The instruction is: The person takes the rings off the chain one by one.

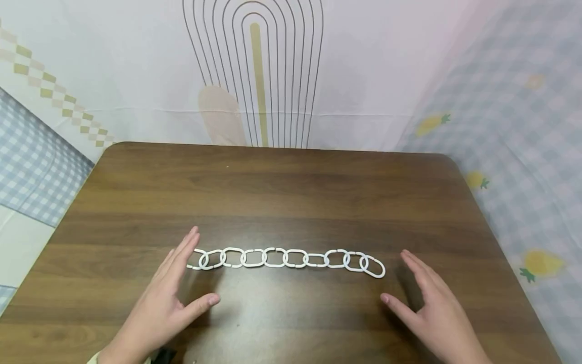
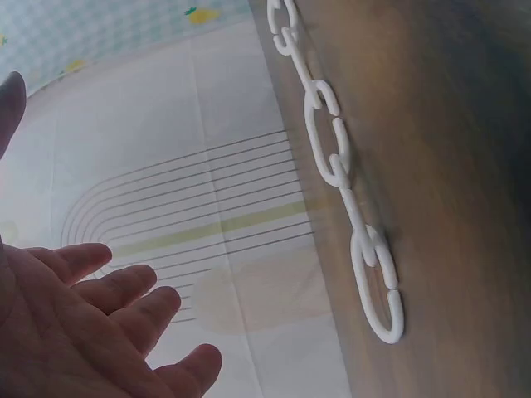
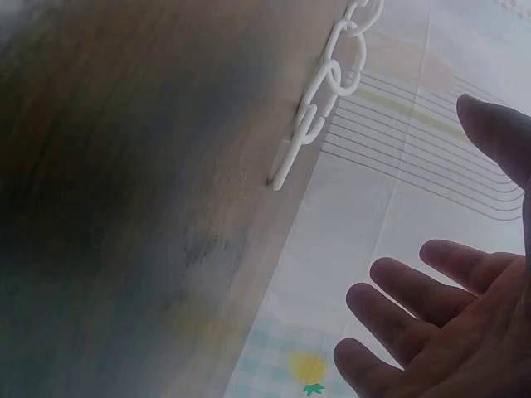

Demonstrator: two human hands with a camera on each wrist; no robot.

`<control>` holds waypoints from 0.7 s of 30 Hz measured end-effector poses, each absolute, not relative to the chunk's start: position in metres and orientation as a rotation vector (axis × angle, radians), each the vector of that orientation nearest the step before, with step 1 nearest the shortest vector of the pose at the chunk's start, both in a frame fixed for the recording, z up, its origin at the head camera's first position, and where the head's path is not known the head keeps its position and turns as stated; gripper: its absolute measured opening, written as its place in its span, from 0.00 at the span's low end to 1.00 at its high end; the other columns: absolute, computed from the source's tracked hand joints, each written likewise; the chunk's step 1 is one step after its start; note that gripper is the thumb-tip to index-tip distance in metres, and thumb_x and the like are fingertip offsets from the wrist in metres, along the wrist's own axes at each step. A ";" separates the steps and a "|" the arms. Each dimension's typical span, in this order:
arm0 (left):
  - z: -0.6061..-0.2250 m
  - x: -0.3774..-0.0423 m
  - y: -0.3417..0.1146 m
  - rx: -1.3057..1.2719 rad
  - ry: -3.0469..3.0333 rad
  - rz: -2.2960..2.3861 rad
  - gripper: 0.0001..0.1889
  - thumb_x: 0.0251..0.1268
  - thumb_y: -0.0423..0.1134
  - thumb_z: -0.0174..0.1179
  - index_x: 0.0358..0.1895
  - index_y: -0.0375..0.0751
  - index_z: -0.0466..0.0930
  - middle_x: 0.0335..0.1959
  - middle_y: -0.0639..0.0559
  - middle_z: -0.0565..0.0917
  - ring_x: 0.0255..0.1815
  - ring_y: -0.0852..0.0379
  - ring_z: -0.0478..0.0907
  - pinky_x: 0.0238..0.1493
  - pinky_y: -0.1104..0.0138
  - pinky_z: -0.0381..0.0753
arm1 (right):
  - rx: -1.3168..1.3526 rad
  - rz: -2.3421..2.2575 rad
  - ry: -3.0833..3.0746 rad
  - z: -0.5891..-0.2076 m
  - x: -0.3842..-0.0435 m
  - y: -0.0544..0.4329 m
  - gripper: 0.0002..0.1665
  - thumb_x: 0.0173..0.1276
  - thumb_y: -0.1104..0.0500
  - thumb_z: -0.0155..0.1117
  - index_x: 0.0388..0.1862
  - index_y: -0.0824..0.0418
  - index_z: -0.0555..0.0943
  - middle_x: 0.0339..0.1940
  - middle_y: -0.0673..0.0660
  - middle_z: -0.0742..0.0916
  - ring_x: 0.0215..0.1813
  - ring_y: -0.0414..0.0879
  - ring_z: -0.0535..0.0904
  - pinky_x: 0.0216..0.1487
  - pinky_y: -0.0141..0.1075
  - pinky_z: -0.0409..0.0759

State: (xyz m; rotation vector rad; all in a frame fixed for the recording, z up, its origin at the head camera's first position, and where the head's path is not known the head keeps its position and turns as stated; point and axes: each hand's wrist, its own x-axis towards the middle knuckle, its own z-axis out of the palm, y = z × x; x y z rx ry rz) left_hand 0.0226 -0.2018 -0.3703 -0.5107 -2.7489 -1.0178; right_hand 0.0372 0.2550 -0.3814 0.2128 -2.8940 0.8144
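Observation:
A chain of white plastic links [image 1: 275,257] lies stretched from left to right across the wooden table. Several oval links are joined, and small gaps show in some of them. My left hand [image 1: 165,303] hovers by the chain's left end, thumb apart from the straight fingers, and hides part of the last link in the head view. In the left wrist view that end of the chain [image 2: 377,282] is apart from the hand. Beyond the right end, my right hand [image 1: 434,308] is held with fingers extended and touches nothing. The right wrist view shows the end link [image 3: 290,157] away from its fingers.
The brown wooden table [image 1: 282,197] has rounded far corners. Behind it hangs a pale cloth [image 1: 373,65] with arch lines. A blue checked cloth with pineapples [image 1: 543,263] runs along the right side, and another checked cloth [image 1: 32,167] is at the left.

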 end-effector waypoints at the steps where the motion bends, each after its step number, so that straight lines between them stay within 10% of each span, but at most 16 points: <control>1: -0.370 0.022 -0.201 -0.511 -2.746 -1.022 0.57 0.50 0.48 0.78 0.81 0.50 0.49 0.81 0.50 0.55 0.80 0.50 0.52 0.75 0.74 0.42 | 0.212 0.817 -2.894 -0.381 0.037 0.255 0.55 0.57 0.46 0.79 0.79 0.52 0.61 0.75 0.60 0.70 0.70 0.66 0.68 0.62 0.66 0.65; 21: -0.371 0.017 -0.189 -0.554 -2.728 -1.031 0.56 0.51 0.50 0.77 0.81 0.46 0.51 0.79 0.47 0.60 0.78 0.49 0.57 0.77 0.71 0.41 | 0.207 0.810 -2.899 -0.384 0.033 0.250 0.51 0.57 0.46 0.79 0.77 0.51 0.66 0.70 0.62 0.76 0.66 0.66 0.73 0.55 0.63 0.72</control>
